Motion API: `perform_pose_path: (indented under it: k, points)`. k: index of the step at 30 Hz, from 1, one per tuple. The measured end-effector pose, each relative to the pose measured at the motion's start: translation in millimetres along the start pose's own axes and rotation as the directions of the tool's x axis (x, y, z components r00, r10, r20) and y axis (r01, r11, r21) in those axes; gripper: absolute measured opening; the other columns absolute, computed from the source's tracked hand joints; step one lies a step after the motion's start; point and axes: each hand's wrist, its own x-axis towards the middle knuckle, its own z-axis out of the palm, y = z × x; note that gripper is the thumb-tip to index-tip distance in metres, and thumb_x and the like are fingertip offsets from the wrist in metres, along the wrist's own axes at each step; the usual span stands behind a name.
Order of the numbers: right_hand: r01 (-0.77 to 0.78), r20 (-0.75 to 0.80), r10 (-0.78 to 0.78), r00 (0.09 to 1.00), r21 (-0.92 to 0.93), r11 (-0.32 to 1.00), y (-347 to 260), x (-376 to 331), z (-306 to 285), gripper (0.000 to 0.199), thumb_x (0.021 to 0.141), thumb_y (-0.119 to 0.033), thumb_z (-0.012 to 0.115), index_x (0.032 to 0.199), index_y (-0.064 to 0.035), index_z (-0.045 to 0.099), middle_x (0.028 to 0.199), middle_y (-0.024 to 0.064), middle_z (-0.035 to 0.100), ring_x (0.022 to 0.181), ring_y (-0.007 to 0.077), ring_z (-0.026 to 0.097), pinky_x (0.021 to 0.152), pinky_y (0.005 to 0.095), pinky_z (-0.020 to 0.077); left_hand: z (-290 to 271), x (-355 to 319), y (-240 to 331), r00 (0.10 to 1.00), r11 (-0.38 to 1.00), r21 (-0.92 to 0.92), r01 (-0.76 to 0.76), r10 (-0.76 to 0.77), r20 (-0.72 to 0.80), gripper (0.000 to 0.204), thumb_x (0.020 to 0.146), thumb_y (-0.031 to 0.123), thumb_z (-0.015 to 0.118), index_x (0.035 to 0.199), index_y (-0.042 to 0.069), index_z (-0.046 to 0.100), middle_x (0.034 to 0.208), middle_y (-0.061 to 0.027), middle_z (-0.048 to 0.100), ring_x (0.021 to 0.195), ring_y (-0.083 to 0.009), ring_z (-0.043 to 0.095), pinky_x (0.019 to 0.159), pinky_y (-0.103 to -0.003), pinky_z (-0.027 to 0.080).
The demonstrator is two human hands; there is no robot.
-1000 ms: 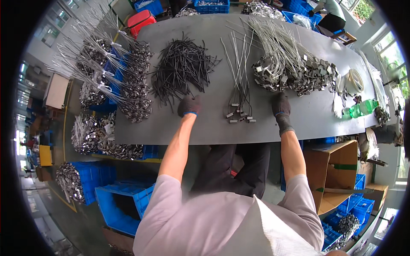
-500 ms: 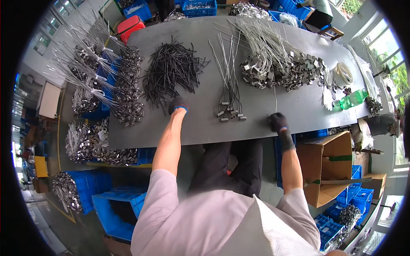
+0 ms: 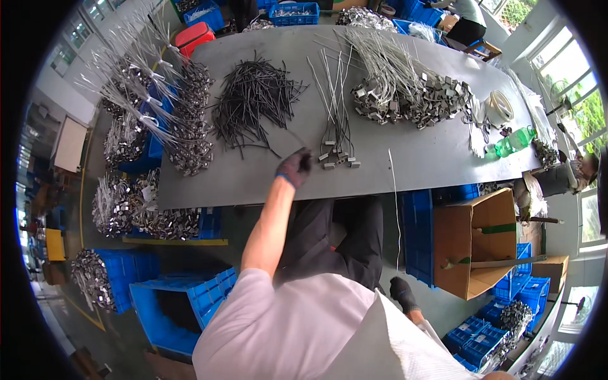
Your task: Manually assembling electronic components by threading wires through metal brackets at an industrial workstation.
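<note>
My left hand [image 3: 295, 167], in a dark glove, is closed over the table's near half, between the heap of short black tubes [image 3: 256, 95] and a small bunch of wires with metal blocks [image 3: 339, 152]. A thin blurred strip, apparently one black tube, sticks out of its fingers. Below the table edge, near my right side, my gloved right hand [image 3: 402, 292] is closed on a pale wire [image 3: 396, 215]. That wire runs up over the edge onto the tabletop. Whatever sits at its lower end is hidden in the hand.
A large pile of wires with metal blocks [image 3: 411, 101] covers the table's back right. Near it are a tape roll [image 3: 499, 107] and a green bottle [image 3: 516, 142]. Bundled wires [image 3: 190, 120] line the left edge. A cardboard box [image 3: 453, 247] and blue crates [image 3: 183, 310] flank me.
My right hand has drawn back off the table, down toward my side, pulling the wire out of the pile. My left hand has moved right, away from the black tubes.
</note>
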Motion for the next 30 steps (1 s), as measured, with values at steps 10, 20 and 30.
perform_pose_path:
  k: [10,20,30]
  points:
    - [-0.112,-0.419,0.137,0.898,0.084,0.99,-137.0,36.2,-182.5,0.021,0.093,-0.017,0.053,0.1,-0.0082,0.07,0.099,0.0201,0.072,0.098,0.0401,0.069,0.083,0.0486,0.0555,115.4,-12.9,-133.7,0.948,0.975,0.061,-0.211,0.189,0.256,0.011,0.097,0.009,0.065,0.105,0.005,0.059,0.09,-0.0122,0.071,0.08,-0.0268,0.072,0.073,-0.044,0.062]
    - [-0.237,-0.19,0.244,0.951,0.058,0.97,-80.6,26.7,-119.9,0.023,0.089,-0.016,0.055,0.102,-0.0073,0.071,0.104,0.0219,0.072,0.103,0.0396,0.068,0.086,0.0478,0.0555,145.8,-74.2,-122.6,0.576,0.459,0.366,-0.81,0.741,0.345,0.011,0.098,0.012,0.064,0.098,0.002,0.058,0.085,-0.0096,0.07,0.071,-0.0177,0.071,0.06,-0.031,0.058]
    - [0.343,-0.543,0.195,0.817,0.729,0.592,-169.4,20.1,-253.5,0.032,0.099,-0.032,0.06,0.109,-0.0031,0.067,0.085,0.0125,0.071,0.064,0.0213,0.066,0.058,0.0352,0.0512,139.2,-76.7,-177.3,0.685,0.233,0.678,-0.698,0.493,0.536,0.028,0.092,0.028,0.073,0.085,0.001,0.07,0.074,-0.0059,0.069,0.068,-0.0125,0.061,0.063,-0.031,0.05]
